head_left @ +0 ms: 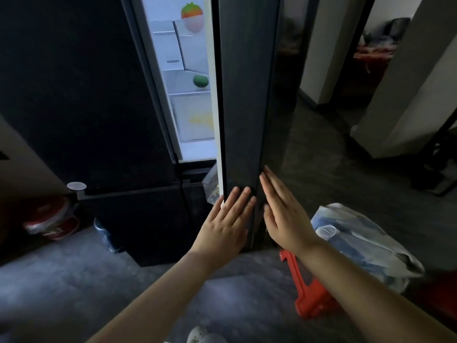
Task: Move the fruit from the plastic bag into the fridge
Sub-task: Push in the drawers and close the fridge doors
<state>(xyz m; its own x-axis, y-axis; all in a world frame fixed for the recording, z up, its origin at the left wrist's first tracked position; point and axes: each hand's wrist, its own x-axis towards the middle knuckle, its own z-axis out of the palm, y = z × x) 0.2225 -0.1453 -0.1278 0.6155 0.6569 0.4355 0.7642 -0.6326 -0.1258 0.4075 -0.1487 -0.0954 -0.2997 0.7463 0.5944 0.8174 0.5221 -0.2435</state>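
Our left hand [230, 219] and right hand [284, 214] press flat on the near edge of the ajar fridge door [247, 95], fingers straight, grip holding nothing. We see a green fruit [200, 81] and a red fruit [192, 11] on the lit shelves, far left. We see the plastic bag [366, 243] on the floor, near right.

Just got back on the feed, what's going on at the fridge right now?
Both hands lie flat on the dark fridge door, left hand on its edge, right hand on its outer face; neither holds anything. The door is ajar, and the lit gap shows a red fruit high up and a green fruit lower. The plastic bag sits at the right beside a red stool.
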